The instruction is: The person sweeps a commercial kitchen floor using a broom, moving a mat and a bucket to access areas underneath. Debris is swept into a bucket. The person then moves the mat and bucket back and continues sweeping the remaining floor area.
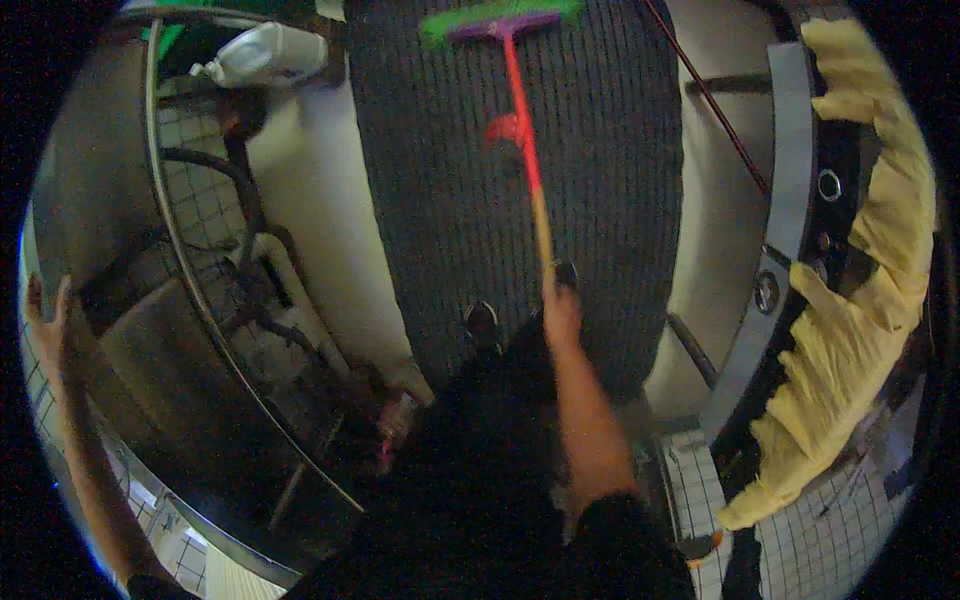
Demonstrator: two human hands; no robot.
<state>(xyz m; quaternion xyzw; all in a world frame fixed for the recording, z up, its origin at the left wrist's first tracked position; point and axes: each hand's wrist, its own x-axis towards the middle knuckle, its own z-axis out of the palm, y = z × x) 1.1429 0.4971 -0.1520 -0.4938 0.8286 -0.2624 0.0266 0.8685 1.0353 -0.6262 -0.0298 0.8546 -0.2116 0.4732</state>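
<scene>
And the right hand (561,312) is clamped round the tan grip of the green-bristled broom (529,160), whose head sits at top centre over the dark ribbed mat (620,150)! Left hand (48,318), far left, fingers apart, looks empty; bringing it onto the shaft, bristles flat, should steady strokes along the ribs.
</scene>
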